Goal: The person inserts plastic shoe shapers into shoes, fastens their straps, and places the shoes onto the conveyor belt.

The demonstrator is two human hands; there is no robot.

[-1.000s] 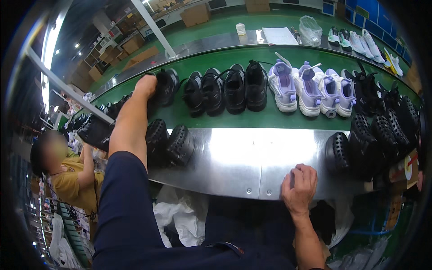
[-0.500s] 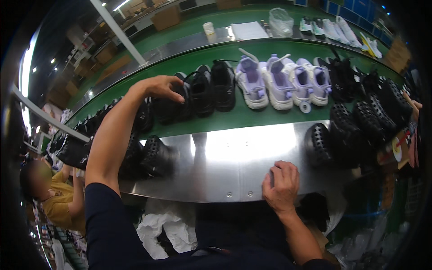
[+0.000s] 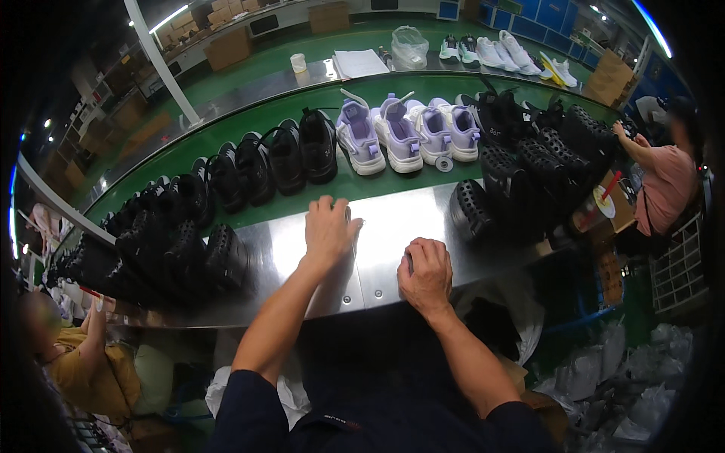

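Observation:
My left hand (image 3: 326, 232) hovers over or touches the shiny metal tabletop (image 3: 287, 253), fingers stretched out with nothing seen in them; its thumb side is slightly blurred. To its right, my right hand (image 3: 427, 278) is curled close to the metal. A small dark patch shows inside those curled fingers, but I cannot make out what it is. Beyond my hands, on the green belt, stand white-and-lavender sneakers (image 3: 403, 151). A black sneaker (image 3: 318, 155) stands just left of them, at the end of a long row of black shoes.
Black shoes with studded soles (image 3: 472, 211) crowd the right side, and more (image 3: 226, 257) stand at left. Behind the belt are a plastic bag (image 3: 409, 49), papers (image 3: 359, 63) and a white cup (image 3: 298, 63). Co-workers sit at left (image 3: 91, 370) and right (image 3: 668, 189).
My left hand has come back from above the black shoes to the metal tabletop, nearer my right hand. The right hand stays curled. The whole view has swung to the right.

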